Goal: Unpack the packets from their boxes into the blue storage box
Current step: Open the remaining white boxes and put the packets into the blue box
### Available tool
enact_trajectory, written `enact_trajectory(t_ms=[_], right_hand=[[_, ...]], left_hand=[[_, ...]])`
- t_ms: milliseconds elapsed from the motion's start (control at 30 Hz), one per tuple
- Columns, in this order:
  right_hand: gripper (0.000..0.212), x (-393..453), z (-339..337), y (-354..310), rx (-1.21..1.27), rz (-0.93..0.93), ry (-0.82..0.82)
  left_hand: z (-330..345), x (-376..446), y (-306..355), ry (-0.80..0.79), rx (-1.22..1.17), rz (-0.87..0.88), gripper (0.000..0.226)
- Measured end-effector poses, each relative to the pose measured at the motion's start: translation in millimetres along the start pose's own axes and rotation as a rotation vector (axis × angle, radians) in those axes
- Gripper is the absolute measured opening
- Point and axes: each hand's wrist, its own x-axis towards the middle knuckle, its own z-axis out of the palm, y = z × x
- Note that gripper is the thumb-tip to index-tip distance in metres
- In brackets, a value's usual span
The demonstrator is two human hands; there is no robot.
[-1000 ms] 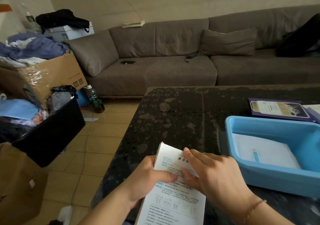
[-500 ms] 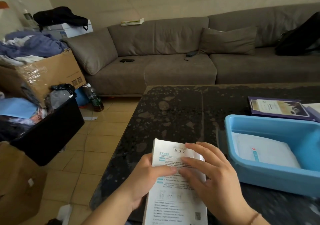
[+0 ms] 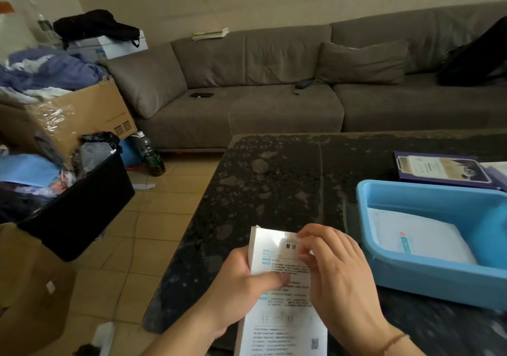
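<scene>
Left hand (image 3: 244,281): we grip the white packet box (image 3: 282,300) along its side, above the table's near edge.
Right hand (image 3: 332,273): our fingertips pinch its top flap; we should peel gently.
Blue storage box (image 3: 428,276): just right, white packet (image 3: 422,243) inside.

A white box (image 3: 277,295) printed with dark text and light-blue bars is seen. A blue storage box (image 3: 428,276) holds a white packet (image 3: 422,243). The desk (image 3: 288,180) is black, speckled grey. A purple box (image 3: 439,170) is shown.
</scene>
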Motion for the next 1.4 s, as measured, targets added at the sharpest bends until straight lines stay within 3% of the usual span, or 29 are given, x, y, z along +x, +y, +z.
enact_trajectory(t_ms=[100,233,433,967,1233,1400], right_hand=[[0.027,11.9,-12.7,1.0,0.077,0.122,-0.097],[0.014,30.3,-30.0,8.6,0.157,0.218,-0.277],[0.021,47.4,-43.9,10.9,0.211,0.265,-0.460],[0.022,60.6,-46.8,20.5,0.578,0.503,-0.706],[0.016,40.1,-16.9,35.3,0.990,0.748,-0.962],[0.021,24.7,-8.8,45.6,1.311,0.943,-0.911]], left_hand=[[-2.1,-1.5,-1.6,-0.019,0.004,-0.030,0.027],[-8.4,-3.4,-3.1,-0.084,-0.037,-0.062,0.029],[-16.0,-0.6,-8.7,-0.165,-0.115,-0.061,0.028],[-19.9,-1.3,-15.1,-0.274,-0.085,0.113,0.032],[-17.6,-5.0,-14.1,-0.234,-0.142,0.145,0.030],[-19.2,-3.6,-19.2,-0.231,-0.174,0.167,0.031]])
